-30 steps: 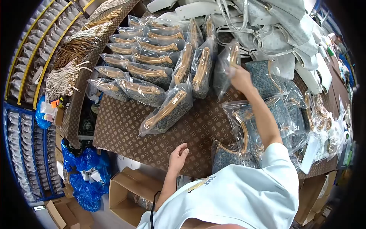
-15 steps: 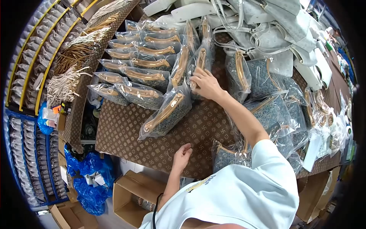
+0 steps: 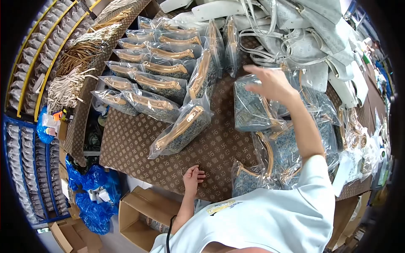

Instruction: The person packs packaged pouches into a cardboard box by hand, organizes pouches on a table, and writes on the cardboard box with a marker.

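My right hand [image 3: 272, 84] is open, its fingers spread above a blue patterned pouch in clear plastic [image 3: 252, 110] that lies flat on the right-hand pile. Whether the fingertips touch the plastic I cannot tell. Low at the table's near edge, my left hand [image 3: 192, 178] is loosely curled, with nothing visible in it. Left of centre stand rows of similar bagged pouches with tan trim, the closest being a tilted pouch [image 3: 182, 131]. More wrapped pouches [image 3: 295, 145] overlap under and beside my right forearm.
A brown patterned cloth [image 3: 139, 145] covers the table. White bags with straps [image 3: 291, 38] are heaped at the back right. Tan and white straps [image 3: 69, 80] hang at the left, by racks of wrapped goods [image 3: 33, 80]. An open cardboard box [image 3: 141, 213] and blue plastic bags [image 3: 95, 202] sit below.
My right hand has moved right, from the upright column to the right-hand pile. The pouch it was touching has left that column, and one lies flat under the hand. My left hand shifted slightly.
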A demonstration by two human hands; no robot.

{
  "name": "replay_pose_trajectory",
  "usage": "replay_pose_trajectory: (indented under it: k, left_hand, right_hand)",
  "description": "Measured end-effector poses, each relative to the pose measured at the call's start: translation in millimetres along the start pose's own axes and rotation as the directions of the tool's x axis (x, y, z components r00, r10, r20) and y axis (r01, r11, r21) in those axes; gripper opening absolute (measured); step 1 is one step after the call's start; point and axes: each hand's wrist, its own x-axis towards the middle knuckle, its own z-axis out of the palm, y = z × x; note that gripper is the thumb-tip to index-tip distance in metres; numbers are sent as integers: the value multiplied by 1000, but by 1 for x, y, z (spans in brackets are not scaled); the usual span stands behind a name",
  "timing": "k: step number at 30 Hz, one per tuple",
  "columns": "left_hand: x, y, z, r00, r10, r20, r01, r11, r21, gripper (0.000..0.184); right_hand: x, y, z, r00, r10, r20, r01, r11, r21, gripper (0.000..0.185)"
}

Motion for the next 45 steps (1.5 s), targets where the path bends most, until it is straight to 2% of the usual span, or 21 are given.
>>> replay_pose_trajectory:
  k: [1, 3, 8, 10, 12, 15, 17, 19, 22, 26, 27, 30, 32, 34, 36, 37, 39, 40, 42, 44, 45]
  left_hand:
    - [0, -1, 1, 1000, 4, -4, -4, 1000, 4, 29]
    - [1, -3, 1, 1000, 24, -15, -24, 1000, -1, 28]
    - [-2, 1, 2, 998, -7, -57, 7, 1000, -8, 28]
    - [-3, -2, 3, 999, 26, -40, -27, 999, -34, 28]
    - [-3, -8, 1, 1000, 19, -24, -20, 997, -69, 28]
    - [-2, -5, 1, 999, 48, -14, -48, 998, -43, 26]
    - [-1, -4, 2, 998, 56, -9, -56, 998, -33, 26]
    - [0, -7, 0, 999, 46, -27, -48, 997, -67, 25]
    - [7, 0, -11, 884, 166, -437, -351, 855, -383, 32]
    - [3, 77, -38, 624, 447, -641, -653, 749, -113, 40]
    - [17, 79, -58, 547, 604, -579, -719, 694, 44, 43]
    - [4, 121, -56, 598, 735, -319, -734, 662, 149, 42]
    - [-15, 122, -28, 681, 714, -163, -698, 700, 151, 37]
    - [-27, 103, -1, 783, 602, 154, -621, 771, 140, 31]
    - [-31, 70, 20, 856, 469, 216, -504, 850, 153, 30]
    - [-38, 62, 33, 893, 408, 189, -434, 892, 126, 30]
    - [-44, 50, 49, 911, 382, 153, -385, 923, -11, 30]
    - [-46, 45, 52, 929, 352, 112, -334, 930, -152, 29]
    - [-45, 40, 46, 919, 382, 93, -383, 924, -15, 29]
    - [-51, 48, 37, 894, 445, 44, -446, 879, 166, 27]
    - [-49, 48, 31, 895, 444, 41, -444, 880, 168, 27]
  right_hand:
    - [36, -5, 3, 998, 60, -10, -60, 998, 17, 58]
    - [114, 34, 69, 916, -1, -401, -38, 995, -90, 58]
    - [162, 72, 105, 904, 353, -240, -361, 933, 14, 25]
    - [156, 136, 140, 897, 231, -378, -287, 953, -99, 23]
    - [99, 162, 115, 890, 328, -318, -344, 939, 5, 24]
    - [33, 156, 77, 884, 406, -230, -448, 878, -171, 29]
    - [15, 110, 67, 673, 651, -352, -657, 744, 119, 56]
    - [9, 17, 58, 874, 244, -421, -372, 893, -254, 75]
    - [5, -91, 75, 919, -370, -133, 360, 928, -92, 79]
    - [17, -109, 139, 864, -471, -176, 494, 861, 121, 47]
    - [13, -104, 141, 872, -458, -175, 488, 844, 224, 39]
    - [-18, -73, 126, 769, -638, -27, 621, 738, 264, 13]
    - [-33, -51, 94, 809, -482, 336, 420, 874, 245, 18]
    - [-27, -43, 46, 651, -282, 705, 150, 958, 245, 35]
    - [-16, -54, 50, 883, -375, 280, 290, 908, 302, 60]
    - [-4, -63, 68, 911, -411, -17, 395, 861, 321, 66]
    - [27, -91, 100, 910, -311, -275, 359, 922, 146, 65]
    - [43, -95, 125, 909, -314, -275, 363, 920, 150, 65]
    - [72, -97, 164, 918, -196, -345, 288, 927, 239, 50]
    - [77, -85, 165, 966, -165, -201, 239, 868, 436, 39]
    - [69, -78, 164, 944, -114, -308, 249, 861, 444, 26]
